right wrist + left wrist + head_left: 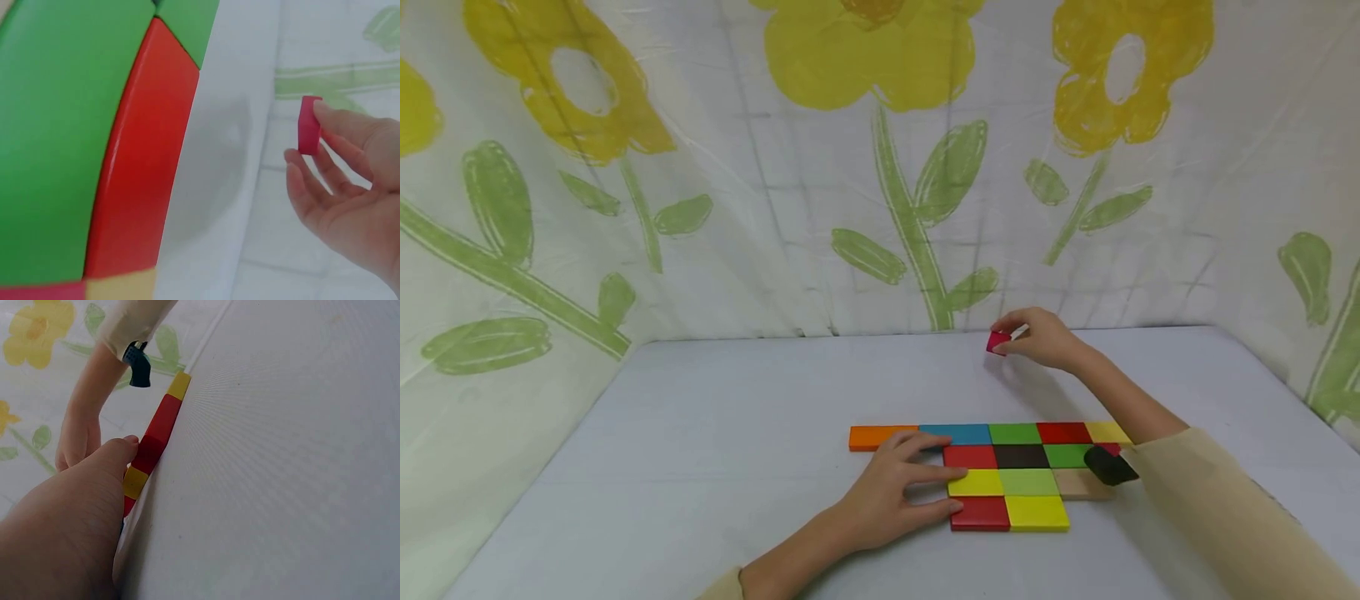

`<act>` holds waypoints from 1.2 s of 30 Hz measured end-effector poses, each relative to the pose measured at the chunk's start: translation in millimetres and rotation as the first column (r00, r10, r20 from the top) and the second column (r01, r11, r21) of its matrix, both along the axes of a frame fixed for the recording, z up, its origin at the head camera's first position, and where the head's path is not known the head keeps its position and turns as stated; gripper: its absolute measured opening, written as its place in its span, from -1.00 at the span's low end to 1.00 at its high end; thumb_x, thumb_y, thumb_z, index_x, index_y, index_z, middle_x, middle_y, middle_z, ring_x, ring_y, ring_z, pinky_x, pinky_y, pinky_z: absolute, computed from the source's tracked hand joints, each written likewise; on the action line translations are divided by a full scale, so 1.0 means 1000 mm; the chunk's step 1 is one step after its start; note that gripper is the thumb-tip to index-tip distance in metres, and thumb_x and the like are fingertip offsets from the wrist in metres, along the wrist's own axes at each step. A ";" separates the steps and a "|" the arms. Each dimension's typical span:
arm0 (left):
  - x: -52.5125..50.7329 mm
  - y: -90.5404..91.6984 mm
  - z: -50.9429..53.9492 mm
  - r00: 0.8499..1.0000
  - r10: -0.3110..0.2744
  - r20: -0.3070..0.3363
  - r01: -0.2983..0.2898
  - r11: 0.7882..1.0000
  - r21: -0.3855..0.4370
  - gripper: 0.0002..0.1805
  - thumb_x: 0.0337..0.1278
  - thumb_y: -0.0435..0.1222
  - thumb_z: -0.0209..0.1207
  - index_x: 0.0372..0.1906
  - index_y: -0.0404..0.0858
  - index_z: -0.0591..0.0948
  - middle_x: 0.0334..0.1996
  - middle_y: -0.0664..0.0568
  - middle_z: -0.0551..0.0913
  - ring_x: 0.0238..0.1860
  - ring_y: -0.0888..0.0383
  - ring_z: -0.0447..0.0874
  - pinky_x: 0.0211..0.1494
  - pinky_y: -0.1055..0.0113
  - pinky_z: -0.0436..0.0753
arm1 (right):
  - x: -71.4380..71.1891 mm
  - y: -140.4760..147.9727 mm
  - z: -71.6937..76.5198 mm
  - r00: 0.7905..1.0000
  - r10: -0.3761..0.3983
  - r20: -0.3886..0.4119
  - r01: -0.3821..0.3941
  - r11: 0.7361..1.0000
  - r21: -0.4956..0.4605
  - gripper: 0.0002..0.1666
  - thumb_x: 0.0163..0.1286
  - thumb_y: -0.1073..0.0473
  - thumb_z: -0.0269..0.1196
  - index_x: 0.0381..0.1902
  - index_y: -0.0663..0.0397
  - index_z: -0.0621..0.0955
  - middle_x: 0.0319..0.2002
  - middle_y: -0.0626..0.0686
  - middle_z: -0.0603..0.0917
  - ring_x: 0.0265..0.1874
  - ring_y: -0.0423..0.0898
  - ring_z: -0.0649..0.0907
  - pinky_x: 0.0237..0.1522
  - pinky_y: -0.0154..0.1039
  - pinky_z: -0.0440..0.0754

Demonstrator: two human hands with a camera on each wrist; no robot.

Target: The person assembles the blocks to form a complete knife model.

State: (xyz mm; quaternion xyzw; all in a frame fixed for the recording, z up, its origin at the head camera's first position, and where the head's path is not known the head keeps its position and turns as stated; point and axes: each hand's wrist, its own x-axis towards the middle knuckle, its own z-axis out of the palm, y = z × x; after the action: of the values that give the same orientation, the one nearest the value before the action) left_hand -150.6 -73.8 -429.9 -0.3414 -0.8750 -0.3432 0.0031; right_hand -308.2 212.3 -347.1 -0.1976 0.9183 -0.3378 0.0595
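Note:
My right hand (1045, 340) pinches a small pink block (997, 342) between thumb and fingers, raised above the far part of the table. In the right wrist view the pink block (308, 125) is seen edge-on. The left hand (891, 490) lies with spread fingers against the left side of a patch of flat coloured blocks. Its fingertips touch the blue block (962, 434), the yellow block (977, 482) and the red block (981, 514). Beside these lie a dark block (1021, 456), a light green block (1028, 482) and a bright yellow block (1037, 513).
An orange block (872, 437) extends the back row leftward. A wooden block (1078, 484) ends the third row, partly behind the dark wrist camera (1108, 465). The white table (700, 467) meets a flower-print curtain (805, 217) at the back.

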 end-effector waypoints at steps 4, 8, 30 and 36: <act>0.000 0.000 0.000 1.000 0.002 0.003 -0.002 1.000 0.000 -0.56 0.37 0.08 0.33 0.29 0.18 0.72 0.42 0.21 0.51 0.45 0.15 0.30 0.43 -0.03 0.51 | 0.009 0.005 0.001 1.000 0.023 -0.005 -0.023 0.999 -0.025 -0.51 0.45 0.24 0.38 0.23 0.44 0.62 0.08 0.36 0.67 -0.06 0.20 0.74 -0.02 -0.06 0.77; 0.000 0.001 0.000 1.000 0.005 0.006 -0.005 1.000 -0.003 -0.56 0.37 0.08 0.33 0.30 0.19 0.71 0.42 0.21 0.52 0.45 0.15 0.31 0.43 -0.04 0.51 | 0.020 0.010 0.000 0.999 0.037 -0.003 -0.037 0.999 -0.028 -0.49 0.45 0.22 0.39 0.24 0.43 0.62 0.09 0.35 0.68 -0.02 0.20 0.73 -0.01 -0.05 0.78; 0.000 0.001 0.001 1.000 0.005 0.017 -0.005 1.000 -0.009 -0.56 0.37 0.09 0.33 0.29 0.19 0.72 0.43 0.21 0.51 0.46 0.13 0.30 0.44 -0.06 0.50 | 0.092 0.026 -0.011 0.993 0.120 -0.012 -0.120 0.989 -0.082 -0.57 0.42 0.25 0.41 0.19 0.27 0.65 0.10 0.21 0.69 0.02 0.09 0.71 -0.04 -0.18 0.79; 0.000 0.000 0.001 1.000 -0.001 0.013 0.001 1.000 0.002 -0.57 0.37 0.07 0.34 0.29 0.17 0.72 0.42 0.20 0.51 0.46 0.12 0.30 0.45 -0.07 0.48 | 0.107 0.033 -0.016 0.987 0.160 -0.031 -0.163 0.980 -0.114 -0.59 0.40 0.28 0.42 0.17 0.28 0.66 0.07 0.18 0.71 -0.02 0.05 0.71 -0.08 -0.37 0.75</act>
State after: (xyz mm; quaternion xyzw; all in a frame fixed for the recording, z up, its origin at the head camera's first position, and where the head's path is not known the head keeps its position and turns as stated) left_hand -150.5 -73.5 -429.1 -0.3397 -0.8745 -0.3462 -0.0027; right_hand -201.3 244.8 -362.7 -0.2783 0.8787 -0.3824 0.0651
